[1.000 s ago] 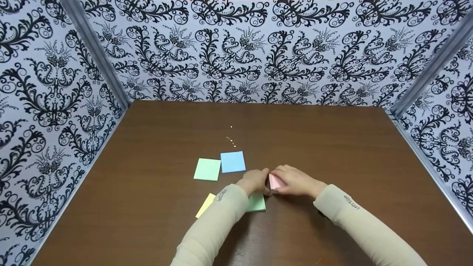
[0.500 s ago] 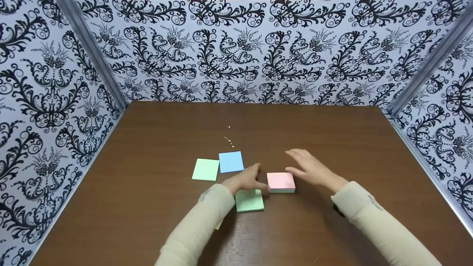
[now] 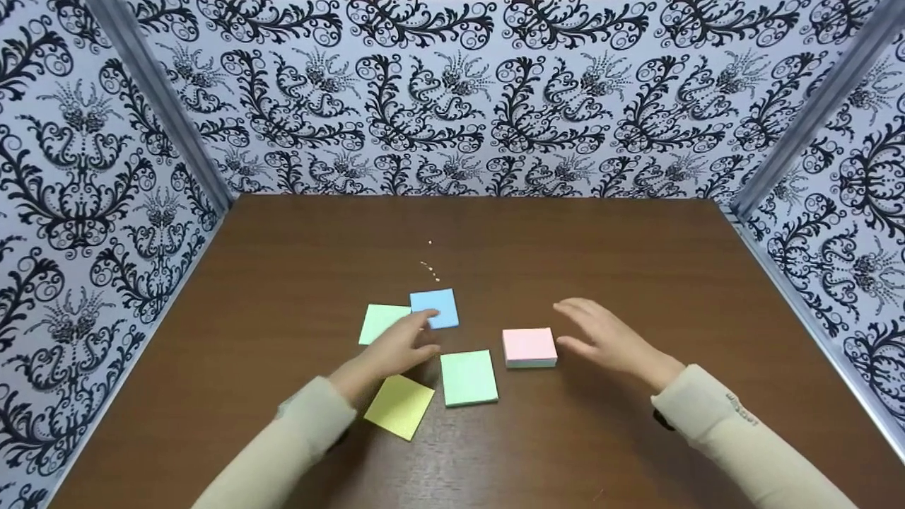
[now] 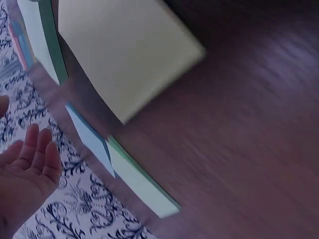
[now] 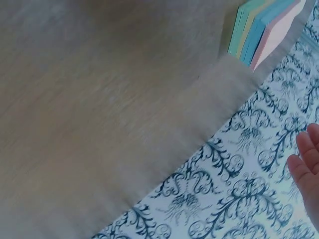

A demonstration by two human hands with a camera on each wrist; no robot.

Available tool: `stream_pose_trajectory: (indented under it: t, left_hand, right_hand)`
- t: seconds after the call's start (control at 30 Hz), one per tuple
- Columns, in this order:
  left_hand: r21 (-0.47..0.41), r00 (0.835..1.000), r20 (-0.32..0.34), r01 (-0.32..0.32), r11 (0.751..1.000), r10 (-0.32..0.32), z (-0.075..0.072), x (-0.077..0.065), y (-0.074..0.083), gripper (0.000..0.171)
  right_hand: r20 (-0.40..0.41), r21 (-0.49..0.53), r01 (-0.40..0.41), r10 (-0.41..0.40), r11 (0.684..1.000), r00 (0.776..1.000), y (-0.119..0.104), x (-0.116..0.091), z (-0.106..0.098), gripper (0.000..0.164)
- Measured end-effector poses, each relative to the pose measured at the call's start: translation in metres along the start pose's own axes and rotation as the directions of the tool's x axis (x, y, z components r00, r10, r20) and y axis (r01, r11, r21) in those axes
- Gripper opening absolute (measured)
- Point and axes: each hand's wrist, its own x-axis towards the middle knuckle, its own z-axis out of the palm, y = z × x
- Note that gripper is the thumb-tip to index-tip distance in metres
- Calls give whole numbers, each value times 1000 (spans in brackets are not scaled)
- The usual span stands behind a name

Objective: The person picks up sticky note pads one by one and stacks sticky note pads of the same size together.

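Below mid-frame in the head view, the bench (image 3: pixel 636 261) held two green pads (image 3: pixel 469 378), one blue pad (image 3: pixel 443 301), one yellow pad (image 3: pixel 399 408) and one pink-topped stack (image 3: pixel 529 346). The left hand (image 3: pixel 392 348), thumb parted wide, partly hid the left green pad; the right hand (image 3: pixel 609 341), likewise wide, was just beside the stack. Only the right wrist view, upper right, bared a yellow layer (image 5: pixel 250 27) in it.

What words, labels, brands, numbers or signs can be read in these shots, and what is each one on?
"Lets…": lettering on the right sleeve; a tentative reading, the rest too small and blurred.
Left sleeve: a faint mark near the cuff, unreadable.
No writing shows on the pink-topped stack, yellow pad, blue pad, nearer green pad or farther green pad.
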Motion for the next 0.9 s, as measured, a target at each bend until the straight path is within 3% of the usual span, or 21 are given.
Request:
stream_pose_trajectory:
  t: [0.1,0.23,0.4,0.5,0.67,0.77,0.9]
  left_hand:
    - [49,999,-38,12,999,-10,-8,-13,-8,50]
    - [129,999,-37,38,991,-34,-14,-26,-13,44]
    - [229,998,24,50,972,-57,-15,-36,-12,41]
    - [288,995,77,36,957,-60,-14,-41,-11,41]
    - [364,997,76,-2,931,-27,-13,-47,-12,34]
    - [394,999,41,-23,919,7,-14,-50,-15,30]
    - [419,999,2,-46,907,50,-16,-52,-19,29]
  right_hand:
    - [-14,-32,113,-114,993,993,-9,4,11,43]
    - [7,-48,262,-262,964,965,-25,12,31,43]
    - [158,-120,368,-349,922,924,-53,27,56,49]
    - [277,-203,380,-319,902,906,-66,37,70,55]
    - [431,-238,260,-138,936,892,-76,50,84,64]
    - [472,-231,186,-57,955,880,-77,57,87,66]
    - [486,-222,151,-25,963,874,-77,65,88,67]
